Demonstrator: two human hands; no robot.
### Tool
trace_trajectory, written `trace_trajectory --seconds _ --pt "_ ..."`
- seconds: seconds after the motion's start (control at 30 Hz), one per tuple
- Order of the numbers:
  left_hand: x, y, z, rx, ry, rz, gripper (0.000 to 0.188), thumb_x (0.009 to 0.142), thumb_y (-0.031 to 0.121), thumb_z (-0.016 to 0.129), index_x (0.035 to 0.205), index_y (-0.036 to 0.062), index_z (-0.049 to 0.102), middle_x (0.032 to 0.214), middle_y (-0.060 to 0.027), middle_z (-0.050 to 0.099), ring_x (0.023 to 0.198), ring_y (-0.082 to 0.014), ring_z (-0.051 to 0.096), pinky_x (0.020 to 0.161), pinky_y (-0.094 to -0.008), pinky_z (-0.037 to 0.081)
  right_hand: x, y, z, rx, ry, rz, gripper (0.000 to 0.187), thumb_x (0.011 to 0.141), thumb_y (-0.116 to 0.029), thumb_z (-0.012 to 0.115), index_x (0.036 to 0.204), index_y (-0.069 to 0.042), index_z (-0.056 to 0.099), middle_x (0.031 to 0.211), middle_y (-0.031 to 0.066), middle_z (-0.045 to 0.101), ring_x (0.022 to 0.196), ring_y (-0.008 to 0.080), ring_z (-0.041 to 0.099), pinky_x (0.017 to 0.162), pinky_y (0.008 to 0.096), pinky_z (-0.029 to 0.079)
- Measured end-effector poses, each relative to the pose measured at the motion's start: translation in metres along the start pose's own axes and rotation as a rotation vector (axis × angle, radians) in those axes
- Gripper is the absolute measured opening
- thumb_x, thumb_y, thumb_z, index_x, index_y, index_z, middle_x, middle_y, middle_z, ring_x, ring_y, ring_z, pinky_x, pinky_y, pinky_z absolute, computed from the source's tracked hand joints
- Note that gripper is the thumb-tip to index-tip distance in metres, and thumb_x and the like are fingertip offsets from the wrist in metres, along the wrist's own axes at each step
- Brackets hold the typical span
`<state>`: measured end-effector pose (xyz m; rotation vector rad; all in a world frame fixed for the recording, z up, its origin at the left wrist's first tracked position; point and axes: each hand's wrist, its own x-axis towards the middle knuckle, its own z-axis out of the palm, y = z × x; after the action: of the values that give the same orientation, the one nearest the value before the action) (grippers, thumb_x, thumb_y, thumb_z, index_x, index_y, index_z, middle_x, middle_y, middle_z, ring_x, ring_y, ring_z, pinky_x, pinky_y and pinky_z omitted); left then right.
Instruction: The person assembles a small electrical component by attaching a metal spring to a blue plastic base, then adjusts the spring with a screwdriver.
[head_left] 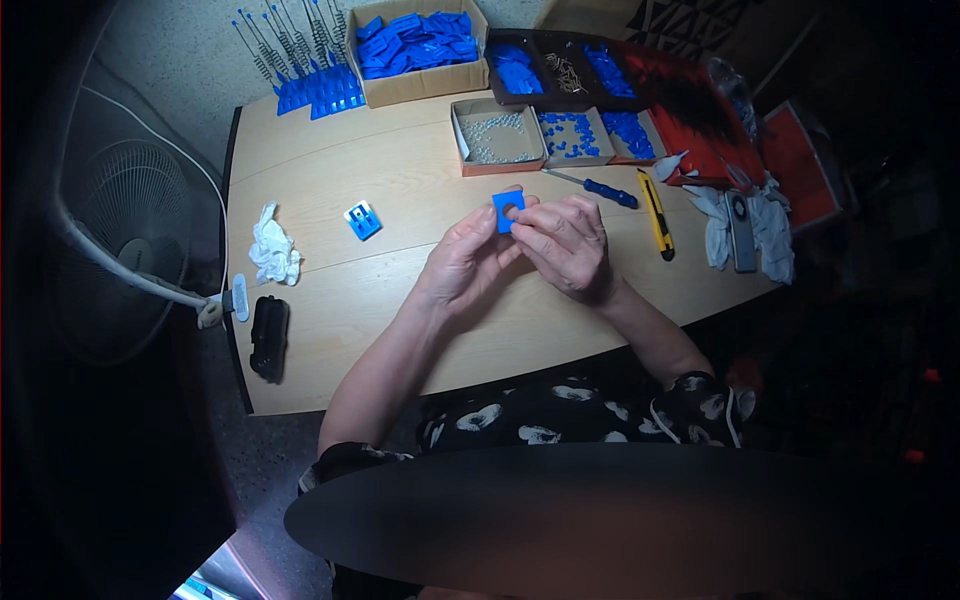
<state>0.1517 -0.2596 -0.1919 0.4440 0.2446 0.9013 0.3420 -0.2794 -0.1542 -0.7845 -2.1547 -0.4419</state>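
Note:
Over the middle of the table, my left hand (463, 258) grips a flat blue plastic piece (503, 222) with a round hole in it. The fingers of my right hand (568, 245) are pinched together at the hole's right edge; whether a small part sits between them is hidden. On the table to the left lies a small blue and white plastic part (363, 220). Beyond my hands stands an open box of small clear pieces (498, 163), beside a box of small blue parts (580, 158) and another with blue pieces (632, 137).
A screwdriver (610, 194) and a yellow utility knife (656, 215) lie right of my hands. Farther right is a phone (740, 232) on white cloth. Crumpled tissue (272, 248) and a black case (268, 338) lie left. A carton (420, 88) of blue parts stands behind.

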Motion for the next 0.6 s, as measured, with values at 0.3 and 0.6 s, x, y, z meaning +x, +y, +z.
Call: trace_trajectory --seconds 0.3,0.6 --pt "0.019 0.001 -0.022 -0.082 -0.023 -0.049 0.047 0.108 0.027 0.055 0.148 0.0023 0.047 0.142 -0.0161 0.059 0.119 -0.0243 0.065 0.101 -0.0343 0.055 -0.022 0.022 -0.016 0.332 0.089 0.506 0.017 0.089 0.006 0.073 0.105 0.001 0.069 0.094 0.0109 0.066 0.085 0.0208 0.065 0.073 0.0289 0.052" --pt "0.089 -0.028 -0.036 -0.115 -0.019 -0.01 0.051 0.108 0.023 0.055 0.152 0.0019 0.041 0.144 -0.0182 0.057 0.121 -0.0283 0.065 0.1 -0.0342 0.057 -0.108 0.149 -0.052 0.108 0.024 0.712 0.014 0.09 -0.001 0.074 0.103 0.002 0.068 0.084 0.0071 0.065 0.066 0.0172 0.064 0.06 0.0294 0.051"
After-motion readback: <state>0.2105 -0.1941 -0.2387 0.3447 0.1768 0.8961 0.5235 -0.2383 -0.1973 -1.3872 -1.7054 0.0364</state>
